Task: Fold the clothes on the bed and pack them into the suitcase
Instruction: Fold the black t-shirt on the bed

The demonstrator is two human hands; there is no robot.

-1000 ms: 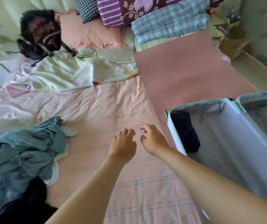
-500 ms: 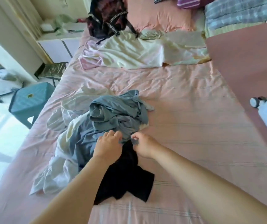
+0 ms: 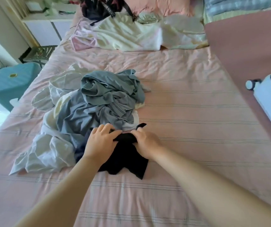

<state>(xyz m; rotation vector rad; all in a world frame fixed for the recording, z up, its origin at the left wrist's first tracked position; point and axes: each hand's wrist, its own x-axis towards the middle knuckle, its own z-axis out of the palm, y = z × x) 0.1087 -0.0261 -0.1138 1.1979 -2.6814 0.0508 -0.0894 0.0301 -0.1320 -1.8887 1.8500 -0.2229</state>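
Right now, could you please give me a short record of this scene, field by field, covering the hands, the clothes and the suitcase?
left hand: grips the top edge of the black garment
right hand: grips the same edge, close beside the left
black garment: unfolded, lying on the bed
grey clothes: crumpled heap just beyond the hands
white cloth: partly under the heap
suitcase: right edge of view, only a corner and a wheel visible

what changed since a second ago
Both hands went left from beside the suitcase to the clothes pile. The left hand and right hand now hold the top edge of the black garment. The clothes pile and suitcase stayed put.
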